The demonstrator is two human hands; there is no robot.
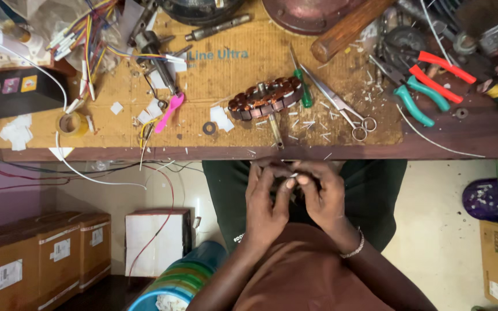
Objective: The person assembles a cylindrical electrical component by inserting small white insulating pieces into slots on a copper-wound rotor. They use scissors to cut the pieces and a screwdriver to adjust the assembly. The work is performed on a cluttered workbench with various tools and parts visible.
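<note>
My left hand (265, 198) and my right hand (322, 193) meet just below the front edge of the workbench (462, 141), fingertips pinched together on a small pale piece (293, 175), too small to identify. A bracelet sits on my right wrist. On the bench straight above my hands lies a round copper-wound motor stator (265, 98) with a shaft sticking toward me. Neither hand touches it.
On the cardboard mat lie scissors (344, 109), a green screwdriver (302, 86), a pink tool (168, 112), a tape roll (72, 123), paper scraps and coloured wires (87, 34). Red and green pliers (427, 83) and a wooden handle (347, 26) lie right. Cardboard boxes (36, 256) stand below left.
</note>
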